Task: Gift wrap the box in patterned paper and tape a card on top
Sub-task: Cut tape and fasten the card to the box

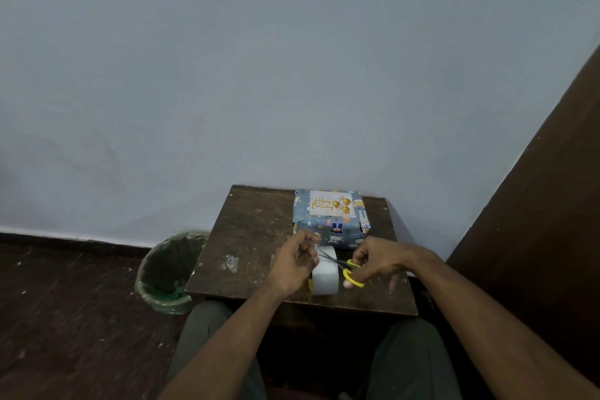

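A box wrapped in blue patterned paper (331, 227) stands at the back of the small dark wooden table (246, 237). A white "Happy Birthday" card (331, 203) lies on its top. In front of the box, my left hand (293, 265) pinches a strip of clear tape pulled up from a white tape roll (324, 276). My right hand (373, 265) grips yellow-handled scissors (344, 265), their blades pointing left at the tape beside my left fingers.
A crumpled bit of clear tape (231, 263) lies on the table's left part. A bin lined with a green bag (168, 273) stands on the floor left of the table. The wall is right behind the table; a dark panel (545, 204) rises at the right.
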